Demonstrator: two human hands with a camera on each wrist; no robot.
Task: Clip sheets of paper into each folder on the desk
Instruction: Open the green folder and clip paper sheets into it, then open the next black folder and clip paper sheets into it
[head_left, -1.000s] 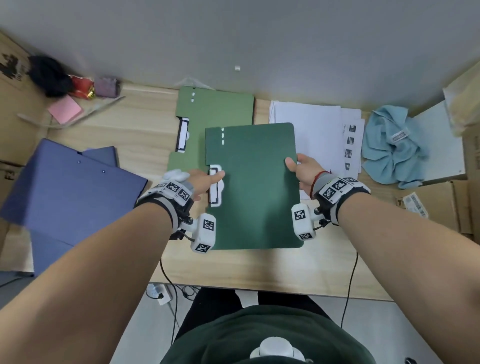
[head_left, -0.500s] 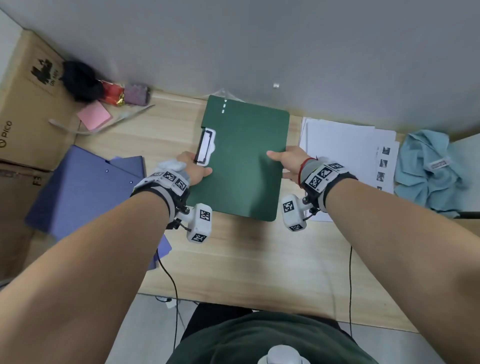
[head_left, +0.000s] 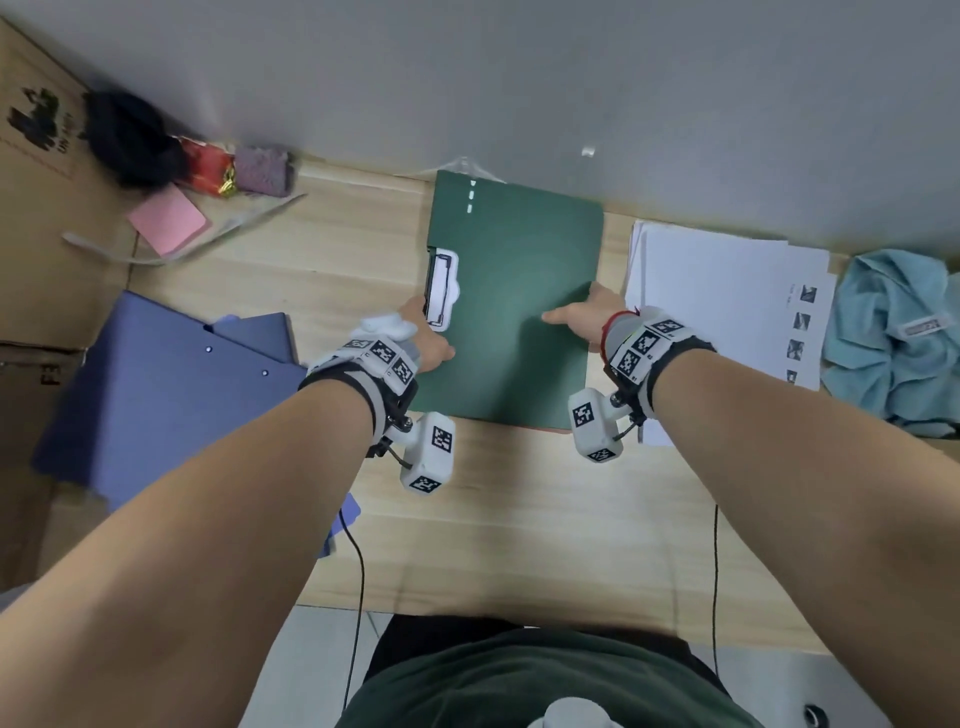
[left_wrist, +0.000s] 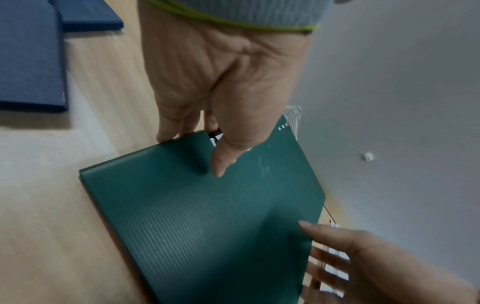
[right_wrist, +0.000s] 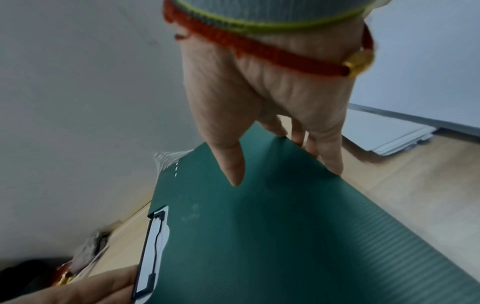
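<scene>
Stacking step: left hand (head_left: 426, 338) and right hand (head_left: 587, 314) pinch the green folder (head_left: 519, 291), thumbs above, fingers apparently beneath. Next: release, fetch another.

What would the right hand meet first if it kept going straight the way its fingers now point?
The right hand grips the dark green folder at its right edge, fingers pointing toward the back of the desk. Straight on, probably the grey wall behind the desk; depth is unclear.
</scene>
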